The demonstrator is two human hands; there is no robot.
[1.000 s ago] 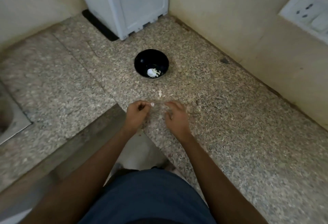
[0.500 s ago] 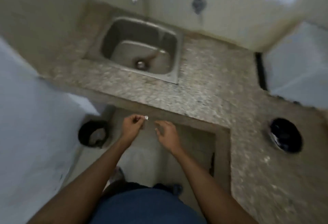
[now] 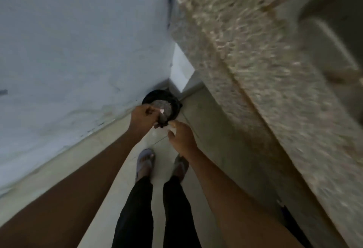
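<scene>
White little scrap, pinched in the left hand, hangs straight above the round black bin beneath it; right hand alongside, loosely spread.

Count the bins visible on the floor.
1: a black bin in the corner by the blue wall, partly behind the left hand pinching a white scrap. Others may hide under the counter.

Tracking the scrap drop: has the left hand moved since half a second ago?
Yes: the left hand, earlier apart from the black bin, now hangs over its rim, pinching the scrap.
</scene>
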